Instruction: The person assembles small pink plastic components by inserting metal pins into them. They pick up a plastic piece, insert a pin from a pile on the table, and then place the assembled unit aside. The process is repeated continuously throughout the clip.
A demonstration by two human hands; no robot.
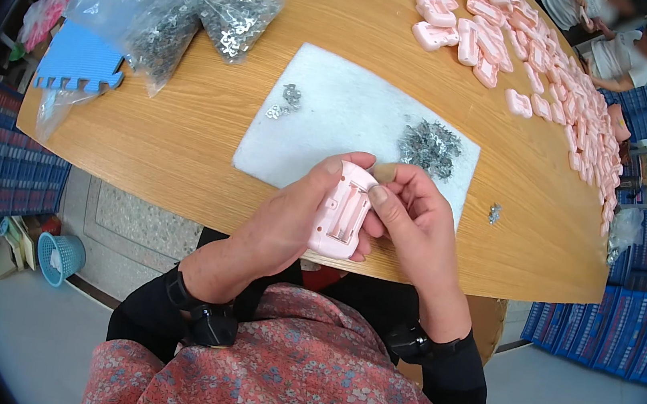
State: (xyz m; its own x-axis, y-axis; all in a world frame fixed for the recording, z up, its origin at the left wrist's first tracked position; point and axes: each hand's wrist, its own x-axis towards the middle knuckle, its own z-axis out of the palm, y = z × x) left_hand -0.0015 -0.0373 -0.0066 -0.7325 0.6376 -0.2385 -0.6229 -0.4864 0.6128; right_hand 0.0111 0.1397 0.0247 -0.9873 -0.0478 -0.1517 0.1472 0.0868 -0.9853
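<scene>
My left hand (pixel 277 216) is wrapped round a pale pink plastic casing (pixel 325 243), tilted upright above the table's near edge. Its long battery compartment faces me. At the casing's upper right, my right hand (pixel 428 239) has its thumb pressed on the compartment's end, with the other fingers curled. A tan covering (pixel 384 172) sits on one right fingertip. Whatever lies under that thumb is hidden. Just beyond both hands is a white foam sheet (pixel 344 99), bearing a heap of small metal contact pieces (pixel 430 147) at right and a smaller cluster (pixel 291 96) at left.
Many pink casings (pixel 547 60) spread along the table's far right. Clear bags of metal pieces (pixel 238 10) and a blue foam mat (pixel 78 63) occupy the far left. Some loose metal bits (pixel 494 213) lie right. Blue crates (pixel 611 330), a basket (pixel 60 260) and other people (pixel 623 61) surround the table.
</scene>
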